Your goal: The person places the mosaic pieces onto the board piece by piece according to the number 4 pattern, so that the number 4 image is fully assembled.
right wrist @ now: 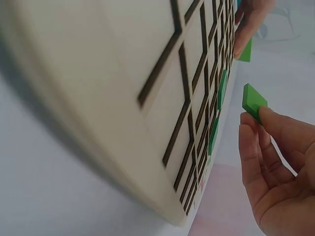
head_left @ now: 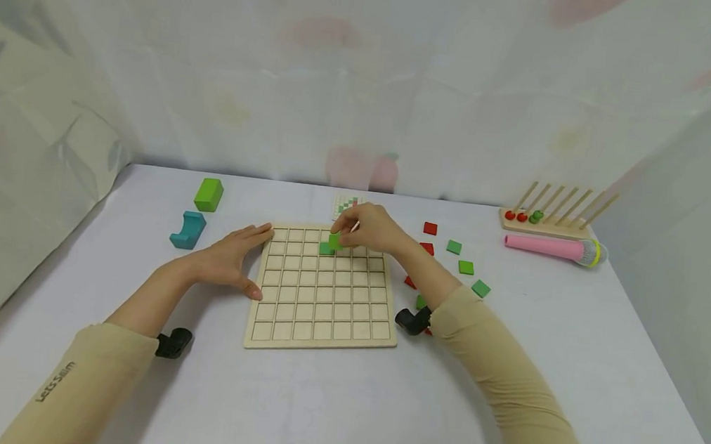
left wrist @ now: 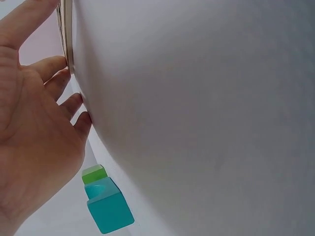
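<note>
A square-celled wooden board [head_left: 309,345] lies flat on the table. My right hand [head_left: 372,228] pinches a light green square tile [right wrist: 255,101] between thumb and fingers, above the board's far rows. In the right wrist view the tile is apart from the board, and two darker green tiles [right wrist: 222,91] sit in its cells. One of these green tiles [head_left: 326,248] shows in the head view; the other is hidden there by my hand. At the board's left edge my left hand [head_left: 225,258] is spread, its thumb and fingertips touching the rim.
Red tiles [head_left: 430,228] and green tiles [head_left: 466,267] lie scattered right of the board. Behind it is a patterned card [head_left: 345,206]. A green block [head_left: 208,195] and a teal arch block [head_left: 188,230] stand left. A peg stand [head_left: 545,228] and pink microphone [head_left: 544,247] occupy the back right.
</note>
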`<action>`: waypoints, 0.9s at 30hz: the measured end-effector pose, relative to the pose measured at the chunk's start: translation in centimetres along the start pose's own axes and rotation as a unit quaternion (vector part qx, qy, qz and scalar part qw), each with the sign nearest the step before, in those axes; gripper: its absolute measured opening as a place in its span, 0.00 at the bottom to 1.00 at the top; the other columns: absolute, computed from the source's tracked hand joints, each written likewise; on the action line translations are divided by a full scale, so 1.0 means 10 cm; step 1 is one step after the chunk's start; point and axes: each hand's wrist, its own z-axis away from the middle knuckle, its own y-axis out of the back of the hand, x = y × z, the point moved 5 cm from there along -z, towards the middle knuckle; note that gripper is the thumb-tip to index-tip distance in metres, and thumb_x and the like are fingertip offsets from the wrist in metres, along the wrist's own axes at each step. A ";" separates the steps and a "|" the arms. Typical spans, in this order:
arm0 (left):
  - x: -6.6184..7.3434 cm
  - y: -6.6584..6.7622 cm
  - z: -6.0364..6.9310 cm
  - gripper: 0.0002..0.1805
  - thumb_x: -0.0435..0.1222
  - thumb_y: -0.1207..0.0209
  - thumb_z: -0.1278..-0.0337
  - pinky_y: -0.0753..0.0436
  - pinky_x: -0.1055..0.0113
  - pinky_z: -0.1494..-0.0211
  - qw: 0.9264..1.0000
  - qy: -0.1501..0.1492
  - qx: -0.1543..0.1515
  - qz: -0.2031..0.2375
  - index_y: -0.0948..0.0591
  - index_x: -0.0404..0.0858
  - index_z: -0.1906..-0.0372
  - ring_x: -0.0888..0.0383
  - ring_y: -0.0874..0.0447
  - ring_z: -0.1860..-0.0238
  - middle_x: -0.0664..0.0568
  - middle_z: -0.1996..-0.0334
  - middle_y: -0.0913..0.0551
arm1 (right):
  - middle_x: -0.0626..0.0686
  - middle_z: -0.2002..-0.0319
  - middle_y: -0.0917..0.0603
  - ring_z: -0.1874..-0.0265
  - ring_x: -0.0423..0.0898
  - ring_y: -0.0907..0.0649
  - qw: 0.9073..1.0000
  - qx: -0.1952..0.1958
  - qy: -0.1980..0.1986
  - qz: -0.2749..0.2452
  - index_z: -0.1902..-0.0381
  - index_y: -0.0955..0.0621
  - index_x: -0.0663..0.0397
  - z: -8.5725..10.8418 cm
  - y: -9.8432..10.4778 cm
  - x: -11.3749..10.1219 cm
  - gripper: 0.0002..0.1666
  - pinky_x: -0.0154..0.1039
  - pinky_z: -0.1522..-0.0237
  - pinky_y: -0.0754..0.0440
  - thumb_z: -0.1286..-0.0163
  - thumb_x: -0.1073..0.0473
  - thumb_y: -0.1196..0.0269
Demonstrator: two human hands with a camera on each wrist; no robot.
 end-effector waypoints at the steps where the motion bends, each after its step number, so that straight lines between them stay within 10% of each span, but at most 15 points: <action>1: 0.00 0.00 0.00 0.70 0.54 0.21 0.70 0.55 0.31 0.23 1.000 0.000 0.000 0.000 0.49 0.31 0.22 0.31 0.62 0.21 0.39 0.19 0.55 | 0.53 0.66 0.15 0.65 0.49 0.12 1.000 -0.003 0.001 0.001 0.57 0.14 0.56 -0.01 -0.02 -0.01 0.10 0.43 0.49 0.13 0.37 0.67 0.36; 7: -0.01 -0.01 0.01 0.70 0.54 0.22 0.69 0.55 0.31 0.22 1.000 -0.001 -0.003 0.004 0.50 0.32 0.22 0.32 0.63 0.20 0.40 0.19 0.55 | 0.50 0.69 0.13 0.67 0.42 0.13 0.999 -0.003 0.008 0.032 0.59 0.13 0.53 -0.08 -0.11 -0.06 0.10 0.49 0.23 0.38 0.38 0.66 0.35; 14: 0.00 0.00 0.02 0.71 0.55 0.22 0.70 0.56 0.31 0.22 1.000 0.005 -0.005 0.003 0.50 0.32 0.22 0.32 0.63 0.20 0.40 0.19 0.56 | 0.51 0.70 0.14 0.67 0.44 0.13 1.000 -0.023 0.006 0.005 0.59 0.13 0.54 -0.17 -0.23 -0.08 0.10 0.38 0.60 0.12 0.38 0.68 0.35; 27: 0.03 0.01 0.02 0.70 0.54 0.22 0.69 0.56 0.31 0.23 1.000 0.001 -0.005 0.006 0.49 0.31 0.22 0.31 0.63 0.21 0.39 0.19 0.55 | 0.47 0.72 0.13 0.72 0.38 0.17 0.997 -0.040 0.002 0.061 0.62 0.11 0.47 -0.25 -0.43 -0.13 0.10 0.29 0.66 0.23 0.39 0.65 0.33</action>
